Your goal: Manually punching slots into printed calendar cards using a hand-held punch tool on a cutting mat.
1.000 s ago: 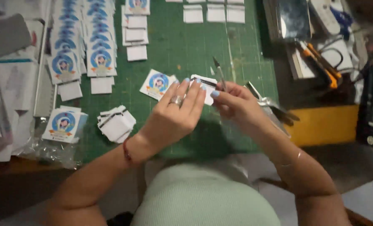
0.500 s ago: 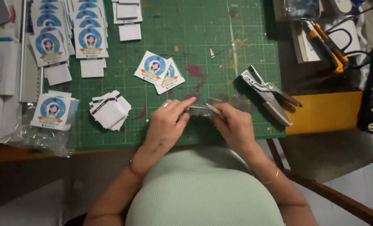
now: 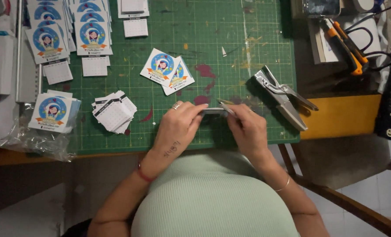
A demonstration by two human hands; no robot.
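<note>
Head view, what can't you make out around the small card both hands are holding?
- Small card: seen edge-on, its face hidden between the left hand and right hand.
- Thin tool in the right fingers: too small to name.
- Card stacks: cut by the top edge.
- Metal punch: its underside is hidden.

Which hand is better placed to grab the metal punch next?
Right. The right hand sits closest to the metal punch on the green cutting mat; the left hand is farther away and pinches the small card.
</note>
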